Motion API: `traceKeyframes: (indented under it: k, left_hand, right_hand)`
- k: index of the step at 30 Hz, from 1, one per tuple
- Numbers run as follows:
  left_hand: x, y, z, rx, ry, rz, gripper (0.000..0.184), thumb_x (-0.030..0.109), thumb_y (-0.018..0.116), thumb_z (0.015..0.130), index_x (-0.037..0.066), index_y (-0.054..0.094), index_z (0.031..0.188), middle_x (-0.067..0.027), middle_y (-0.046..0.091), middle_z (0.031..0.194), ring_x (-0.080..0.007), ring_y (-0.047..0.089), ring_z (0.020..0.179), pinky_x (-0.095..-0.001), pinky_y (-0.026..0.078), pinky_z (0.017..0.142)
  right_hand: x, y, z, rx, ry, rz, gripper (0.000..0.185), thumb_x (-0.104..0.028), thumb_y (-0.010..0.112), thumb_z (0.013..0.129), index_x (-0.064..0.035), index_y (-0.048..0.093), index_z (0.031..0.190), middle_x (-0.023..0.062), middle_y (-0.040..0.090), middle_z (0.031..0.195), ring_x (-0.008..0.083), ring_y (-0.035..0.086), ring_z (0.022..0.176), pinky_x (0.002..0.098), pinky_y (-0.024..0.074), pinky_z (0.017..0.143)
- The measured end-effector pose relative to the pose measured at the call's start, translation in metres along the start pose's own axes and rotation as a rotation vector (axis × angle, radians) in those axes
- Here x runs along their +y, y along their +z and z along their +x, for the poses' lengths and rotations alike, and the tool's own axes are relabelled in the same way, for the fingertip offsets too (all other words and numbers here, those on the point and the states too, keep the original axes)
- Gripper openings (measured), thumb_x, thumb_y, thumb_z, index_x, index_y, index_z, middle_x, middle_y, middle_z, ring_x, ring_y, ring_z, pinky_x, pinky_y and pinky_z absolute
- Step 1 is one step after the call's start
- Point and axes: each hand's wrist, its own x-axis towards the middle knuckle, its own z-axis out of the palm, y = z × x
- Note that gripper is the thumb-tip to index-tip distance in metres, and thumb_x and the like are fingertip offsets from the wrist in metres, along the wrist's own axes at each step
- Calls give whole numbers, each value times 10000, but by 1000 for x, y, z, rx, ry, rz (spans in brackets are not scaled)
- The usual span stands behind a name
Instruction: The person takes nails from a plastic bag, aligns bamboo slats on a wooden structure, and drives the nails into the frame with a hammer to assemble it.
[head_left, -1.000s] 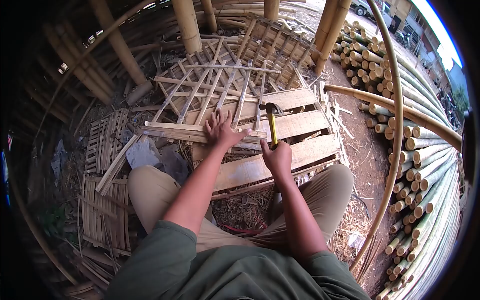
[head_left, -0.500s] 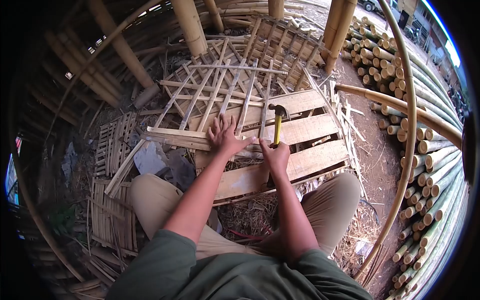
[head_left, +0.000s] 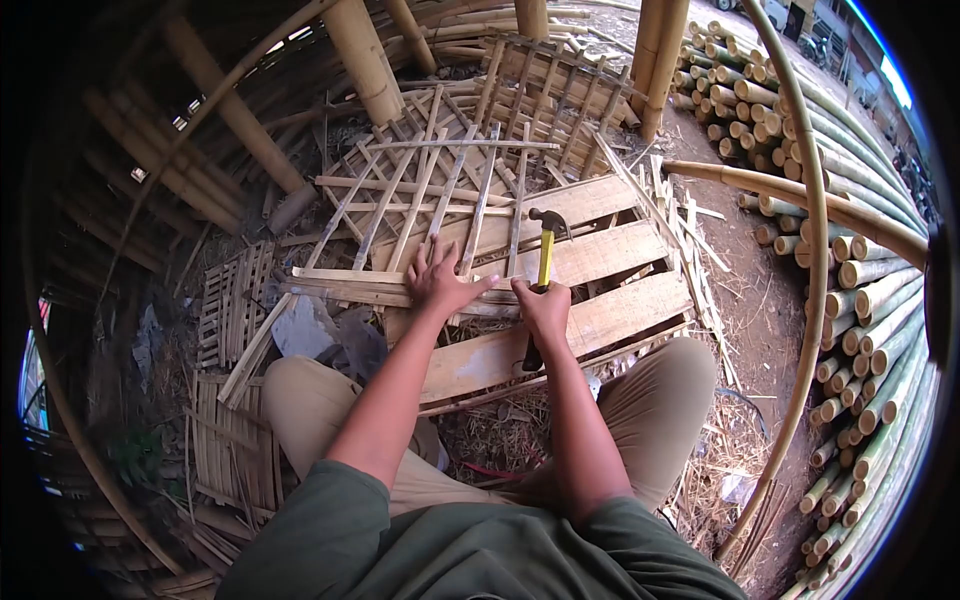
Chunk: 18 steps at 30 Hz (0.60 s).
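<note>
My left hand (head_left: 440, 284) lies with spread fingers on the near strips of a bamboo lattice (head_left: 425, 190), its thumb pointing right. Just right of that thumb, my right hand (head_left: 544, 308) is wrapped round a hammer (head_left: 545, 262) with a yellow and black handle. The hammer head is up, above the boards, and the black handle end shows below my fist. Under the near edge of the lattice are wide wooden boards (head_left: 610, 317) with gaps between them. Whether my right fingers also pinch something small is too small to tell.
Cut bamboo poles (head_left: 880, 330) are stacked along the right. A curved bamboo pole (head_left: 815, 300) rises in front of them. Slatted panels (head_left: 235, 430) lie at the left, and thick upright posts (head_left: 362, 60) stand beyond the lattice. Shavings (head_left: 500, 430) cover the ground between my legs.
The view has shifted slightly. My left hand stays spread on the strips. The hammer stays in my right hand, with more of its lower handle showing below the fist than before.
</note>
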Motion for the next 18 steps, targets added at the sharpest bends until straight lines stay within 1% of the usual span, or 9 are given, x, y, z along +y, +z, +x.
traceKeyframes:
  k: [1,3,5,6,7,10,11,13,18]
  left_hand:
    - [0,-4,0,-38,-10,0,1097,816,626,612,167,400,1467,-77,178,1601,-314,143,1465,-528,124,1158]
    - [-6,-5,5,-73,-14,-1,1086,807,627,623,163,400,1467,-67,199,1596,-311,175,1454,-522,145,1156]
    - [-21,7,17,-27,35,-151,1001,770,607,685,165,413,1458,-59,264,1574,-308,263,1410,-512,200,1140]
    - [-21,4,22,-24,5,-177,776,593,581,823,158,423,1446,-63,350,1526,-313,325,1364,-515,233,1125]
    - [-23,1,27,-21,7,-176,776,593,581,823,158,423,1446,-63,350,1526,-313,325,1364,-515,233,1125]
    - [-23,-4,31,84,21,-117,569,261,511,894,137,401,1437,-86,434,1447,-304,386,1326,-528,226,1111]
    - [-25,5,32,86,17,-115,569,261,511,894,137,401,1437,-86,434,1447,-304,386,1326,-528,226,1111]
    - [-31,30,40,406,77,37,613,287,507,895,122,346,1463,-104,428,1450,-291,403,1326,-527,192,1121]
    - [-21,30,39,266,-32,46,652,306,485,900,72,296,1478,-133,437,1437,-278,388,1341,-520,177,1125]
  right_hand:
    - [-3,-1,-1,8,-4,4,395,-274,784,763,7,573,584,56,557,507,121,534,454,294,422,431]
    - [-9,-2,-4,2,59,67,415,-295,777,717,77,615,631,140,610,551,201,599,506,380,489,544]
    - [-14,-3,-6,14,45,84,390,-272,761,712,74,606,622,125,599,542,184,589,504,369,487,539]
    - [-14,-3,-6,7,51,73,396,-278,762,706,76,604,623,131,602,545,192,594,508,373,489,544]
    - [-15,-3,-5,-2,58,63,402,-283,764,699,77,603,624,138,604,549,200,599,511,377,492,549]
    - [-14,-2,-5,12,57,18,415,-299,766,685,77,600,626,155,609,557,222,613,523,383,499,562]
    - [-12,-1,-5,8,56,19,415,-299,766,685,77,600,626,155,609,557,222,613,523,383,499,562]
    - [-14,-3,-5,15,73,-38,444,-326,774,681,85,609,657,181,621,585,256,634,555,394,508,589]
    - [-8,-3,-8,39,90,-98,482,-355,787,682,93,611,702,209,639,637,304,653,600,405,519,623]
